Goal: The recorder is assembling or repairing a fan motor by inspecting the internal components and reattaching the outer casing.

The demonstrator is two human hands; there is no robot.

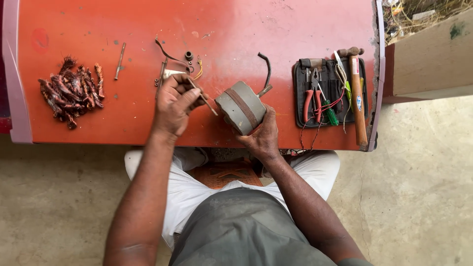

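At a red worktop [123,123] set on a bare concrete floor [419,197], your left hand [175,106] pinches a thin metal rod [203,97] while your right hand [261,135] wraps around a grey motor housing [240,107] near the front edge. One heap of copper wire scraps [71,91] lies at far left. A black tool pouch [329,93] holds red-handled pliers [311,101] and a green screwdriver [329,111] (one wooden hammer [357,93] rests across it).

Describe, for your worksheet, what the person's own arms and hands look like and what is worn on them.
Both arms are bare from the hands up to the bottom edge of the picture: no gloves, watch, rings or bands show on the left hand or the right hand. A trace of grey-green sleeve edge shows near the right elbow. The fingers look smudged with workshop grime.
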